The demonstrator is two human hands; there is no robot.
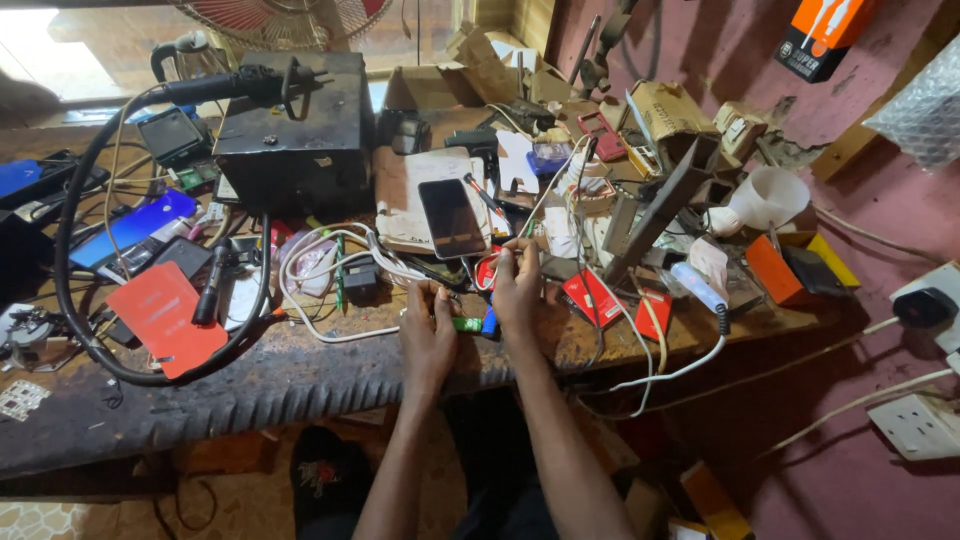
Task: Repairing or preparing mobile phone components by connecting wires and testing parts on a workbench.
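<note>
- Closest in: the left hand [428, 330] is curled knuckles-up on the bench edge. Its fingertips are down on the near end of a small green piece [466, 324]. Whether that's a proper pinch or just pressing, I honestly can't tell.
- The green piece lies flat between both hands. Its long axis runs side to side, the far end pointing at the right hand, with a blue bit [489, 321] butted against it.
- The right hand [517, 285] is just beside it, thumb and forefinger nearly closed in a pinch on something thin. It looks like a wire, but it's too small to be sure.
- My read: this is the fiddly hold-it-steady-and-line-it-up stage. Whatever follows needs the left hand to keep that piece from sliding.
- Just past the right hand's fingertips there's a dark smartphone [452, 217], screen up, lying on a worn notepad [400, 200].
- Off past the left hand are a white cable [330, 250] and a red card [165, 318].
- Farthest back is a big black metal box [295, 130].
</note>
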